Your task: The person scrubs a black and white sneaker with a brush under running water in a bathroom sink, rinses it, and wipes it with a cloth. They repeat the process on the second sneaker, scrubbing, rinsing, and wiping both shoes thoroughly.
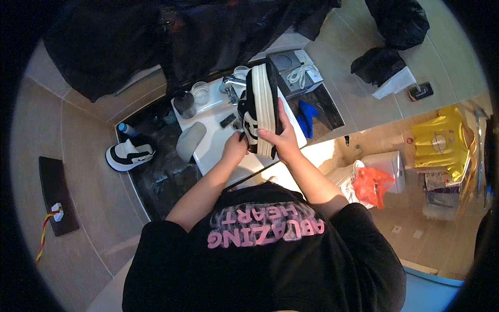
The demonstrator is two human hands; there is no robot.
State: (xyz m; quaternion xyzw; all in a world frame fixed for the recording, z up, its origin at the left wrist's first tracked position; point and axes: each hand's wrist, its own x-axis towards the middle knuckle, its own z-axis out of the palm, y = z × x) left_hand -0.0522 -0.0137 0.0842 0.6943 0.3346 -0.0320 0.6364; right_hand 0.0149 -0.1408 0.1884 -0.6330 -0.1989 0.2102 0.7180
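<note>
My right hand (pixel 284 136) is closed around a black and white sneaker (pixel 263 105), tilted on its side so its thick off-white sole shows. At the sneaker's lower end, my left hand (pixel 235 149) pinches a small dark part, perhaps a lace or tab; its exact hold is unclear. Both hands are above a white washbasin (pixel 218 156). Beside the sneaker lie a small dark-bristled brush (pixel 228 120) and a small round container (pixel 236 125). A matching white and black sneaker (pixel 130 155) rests on the dark counter at left. On the basin's left rim is a rounded grey item (pixel 191 140).
A chrome faucet (pixel 231 91), a clear cup (pixel 200 93) and a dark cup (pixel 184 104) stand at the back. A grey box (pixel 296 70) bears white laces (pixel 302 75). A blue cloth (pixel 307 119) lies at right, a blue-capped bottle (pixel 128 129) at left.
</note>
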